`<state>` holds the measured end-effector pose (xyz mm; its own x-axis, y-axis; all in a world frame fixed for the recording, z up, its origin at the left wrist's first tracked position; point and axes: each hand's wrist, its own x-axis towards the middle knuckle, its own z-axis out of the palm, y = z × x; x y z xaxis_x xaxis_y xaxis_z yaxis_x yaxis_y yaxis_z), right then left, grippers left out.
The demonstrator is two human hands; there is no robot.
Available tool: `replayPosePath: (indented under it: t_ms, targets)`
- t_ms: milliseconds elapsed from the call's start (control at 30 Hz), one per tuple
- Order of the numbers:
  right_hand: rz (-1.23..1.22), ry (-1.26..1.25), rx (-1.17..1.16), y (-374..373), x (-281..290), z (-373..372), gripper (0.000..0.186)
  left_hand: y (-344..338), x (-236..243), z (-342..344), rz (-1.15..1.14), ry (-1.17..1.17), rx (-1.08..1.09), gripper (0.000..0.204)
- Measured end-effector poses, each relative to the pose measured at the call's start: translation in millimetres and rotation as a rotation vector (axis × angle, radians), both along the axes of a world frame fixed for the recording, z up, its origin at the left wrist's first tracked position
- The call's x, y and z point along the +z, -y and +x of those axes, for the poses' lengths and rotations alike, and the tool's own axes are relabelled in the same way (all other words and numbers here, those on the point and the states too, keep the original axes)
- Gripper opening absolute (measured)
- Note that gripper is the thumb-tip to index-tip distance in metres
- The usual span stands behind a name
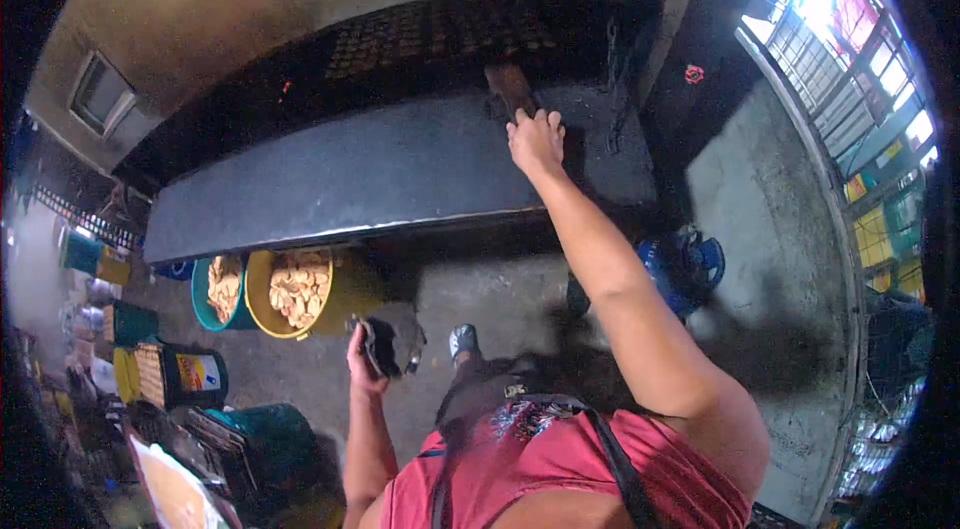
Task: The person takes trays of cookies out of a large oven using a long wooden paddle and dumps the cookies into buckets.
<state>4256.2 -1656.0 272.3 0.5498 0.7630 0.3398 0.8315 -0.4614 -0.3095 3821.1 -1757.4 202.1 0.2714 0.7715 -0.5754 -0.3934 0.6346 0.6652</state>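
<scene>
My right hand (537, 141) reaches far over the lowered dark oven door (380, 164), its fingers closed on the near end of a brown, flat, wood-like piece (510, 89). That piece points into the oven's dark mouth. Inside, rows of small rounded pieces (440, 34) lie in dim light, too dark to name surely. Low on the left, in front of my body, my left hand (366, 364) is closed around a dark, crumpled cloth (392, 344). The cloth hides part of its fingers.
A yellow tub (256, 294) and a green tub (207, 304), both with pale pieces inside, stand under the door's left part. A blue gas cylinder (680, 269) stands beneath its right end. Chains (614, 89) hang beside the opening. Buckets (195, 369) crowd the left.
</scene>
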Motion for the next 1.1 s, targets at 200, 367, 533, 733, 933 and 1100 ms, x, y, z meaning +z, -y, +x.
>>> replayPosePath:
  t_ms: [200, 367, 533, 733, 933, 1100]
  targets:
    - [-0.015, 0.009, 0.018, 90.7, 12.0, -43.8, 0.04, -56.3, 79.9, 84.3, 0.043, 0.126, -0.284, 0.057]
    - [-0.014, 0.087, 0.055, 174.4, 5.4, -79.2, 0.042, -81.0, 99.8, 123.5, -0.049, 0.1, -0.434, 0.054]
    - [-0.041, 0.083, 0.102, 264.8, -28.5, -95.5, 0.044, -107.3, 42.1, 115.7, -0.104, 0.229, -0.39, 0.05]
    - [-0.03, 0.144, 0.262, 368.2, -68.1, -72.3, 0.061, -79.9, 22.4, 118.0, 0.002, 0.082, -0.399, 0.053]
    - [-0.166, -0.529, 0.05, 404.9, -60.3, -42.1, 0.068, -5.9, 17.7, 137.6, 0.112, -0.094, -0.33, 0.03]
    - [-0.294, -0.644, 0.179, 398.5, -71.1, -5.1, 0.065, 50.2, 26.8, 116.8, 0.159, -0.251, -0.155, 0.025]
